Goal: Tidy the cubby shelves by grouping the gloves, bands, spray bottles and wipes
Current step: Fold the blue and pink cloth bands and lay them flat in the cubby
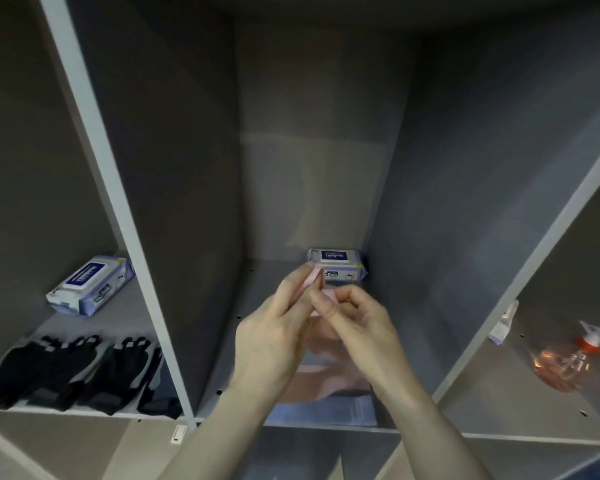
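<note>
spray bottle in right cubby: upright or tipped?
Tipped. The spray bottle lies on its side on the right cubby floor, orange trigger head pointing right.

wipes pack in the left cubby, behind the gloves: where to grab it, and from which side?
Probably across its short width, mid-body, coming from the open front and above. The wipes pack lies flat, angled, long axis running front to back, with free shelf on both long sides. The black gloves lie in front, so reach over them.

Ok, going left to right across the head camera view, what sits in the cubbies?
Black gloves → wipes pack in the left cubby → wipes pack at the back of the middle cubby → white clip on the divider → orange spray bottle.
</note>
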### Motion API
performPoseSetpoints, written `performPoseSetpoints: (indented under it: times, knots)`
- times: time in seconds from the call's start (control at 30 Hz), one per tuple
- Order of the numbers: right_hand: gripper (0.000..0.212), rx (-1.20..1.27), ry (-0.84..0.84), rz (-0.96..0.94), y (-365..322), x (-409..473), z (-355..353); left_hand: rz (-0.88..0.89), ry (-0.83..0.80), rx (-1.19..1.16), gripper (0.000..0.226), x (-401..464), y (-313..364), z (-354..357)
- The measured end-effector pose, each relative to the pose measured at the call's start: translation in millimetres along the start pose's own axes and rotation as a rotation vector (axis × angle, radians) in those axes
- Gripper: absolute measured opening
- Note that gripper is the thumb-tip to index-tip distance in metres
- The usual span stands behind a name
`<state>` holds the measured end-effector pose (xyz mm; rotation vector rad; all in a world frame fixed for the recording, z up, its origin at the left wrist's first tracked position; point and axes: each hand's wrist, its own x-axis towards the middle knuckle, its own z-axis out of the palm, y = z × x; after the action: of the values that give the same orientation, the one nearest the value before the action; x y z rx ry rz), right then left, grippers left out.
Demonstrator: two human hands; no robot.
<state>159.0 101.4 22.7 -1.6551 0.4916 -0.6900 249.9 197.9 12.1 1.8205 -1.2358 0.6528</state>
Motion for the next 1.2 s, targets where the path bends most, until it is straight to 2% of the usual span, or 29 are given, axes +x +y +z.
performPoseSetpoints:
  times: [0.1, 0.17, 0.2, 0.27, 0.33, 0.4, 0.47, 0.6, 0.7, 0.77, 0.9, 1.0, 1.2]
  knots:
    - [0.018, 0.113, -0.054, -0.048, 0.8, 2.2, -3.0, -0.077, -0.068, 0.013, 0.056, -0.3, -0.1, 1.1]
    - [0.007, 0.15, -0.035, -0.094, 1.9, 2.6, -3.1, -0.167, -0.153, 0.004, 0.08, 0.8, -1.0, 2.8]
    - [0.007, 0.162, 0.0, -0.12, 3.1, 3.2, -3.7, -0.22, -0.207, -0.053, 0.095, 2.4, -1.2, 3.6]
    - [0.01, 0.23, 0.089, -0.159, 3.6, 5.7, -9.1, -0.367, -0.3, -0.339, 0.113, 6.5, -1.5, 4.0]
    - [0.017, 0.263, 0.128, -0.185, 2.5, 7.9, -17.3, -0.525, -0.308, -0.659, 0.1, 8.3, -6.8, 4.6]
    - [0.013, 0.191, 0.111, -0.21, 1.3, 8.0, -23.0, -0.638, -0.285, -0.848, 0.068, 9.4, -11.4, 1.3]
    - [0.002, 0.098, 0.108, -0.245, 1.5, 6.6, -24.3, -0.655, -0.273, -0.952, 0.037, 10.8, -10.3, -1.4]
    - [0.018, -0.009, 0.17, -0.272, 1.9, 4.0, -21.5, -0.627, -0.189, -0.894, 0.025, 14.9, -2.2, 1.9]
    - [0.014, -0.1, 0.202, -0.253, 4.1, 3.5, -24.1, -0.576, -0.069, -0.804, 0.008, 15.2, -0.1, 6.3]
    - [0.011, -0.171, 0.237, -0.212, 4.0, 2.7, -27.6, -0.518, -0.011, -0.736, 0.006, 14.6, 2.1, 7.8]
    - [0.035, -0.324, 0.292, -0.211, 9.9, 3.8, -36.6, -0.441, 0.02, -0.689, 0.007, 14.4, 6.8, 10.6]
    - [0.042, -0.392, 0.3, -0.235, 10.3, 5.0, -40.4, -0.46, 0.043, -0.658, 0.009, 14.9, 7.3, 13.0]
    - [0.018, -0.119, 0.119, -0.184, 1.8, 3.7, -34.7, -0.427, -0.062, -0.612, 0.016, 15.5, 10.3, 14.8]
